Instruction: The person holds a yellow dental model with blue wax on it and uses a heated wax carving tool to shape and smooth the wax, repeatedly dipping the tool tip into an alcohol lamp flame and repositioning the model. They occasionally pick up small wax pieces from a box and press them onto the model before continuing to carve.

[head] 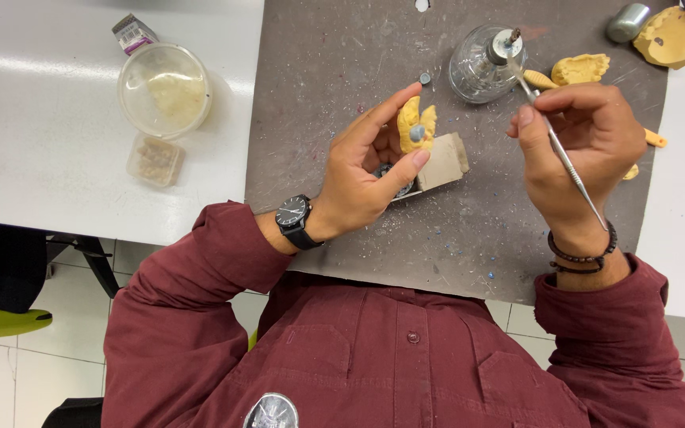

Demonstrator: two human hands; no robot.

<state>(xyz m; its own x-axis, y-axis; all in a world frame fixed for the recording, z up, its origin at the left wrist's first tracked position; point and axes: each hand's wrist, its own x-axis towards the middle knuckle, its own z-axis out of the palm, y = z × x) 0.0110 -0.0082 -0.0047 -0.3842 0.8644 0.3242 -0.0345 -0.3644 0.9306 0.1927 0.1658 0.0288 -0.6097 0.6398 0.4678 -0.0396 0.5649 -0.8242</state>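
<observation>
My left hand [366, 170] grips a small yellow plaster dental model [415, 125] with a grey-blue blob of wax on it, thumb and fingers pinching it over the grey mat [469, 238]. My right hand [580, 147] holds a thin metal carving tool [568, 162] like a pen. Its tip points toward the wick of a glass spirit lamp [485, 63] at the back of the mat. A beige block [447, 161] lies under the left hand's fingers.
More yellow plaster casts [580, 69] lie at the back right, one larger [670, 37] beside a metal cap [626, 21]. On the white table [57, 143] to the left stand a round plastic tub [164, 89] and a small square container [154, 160]. A green chair [1, 322] is at the lower left.
</observation>
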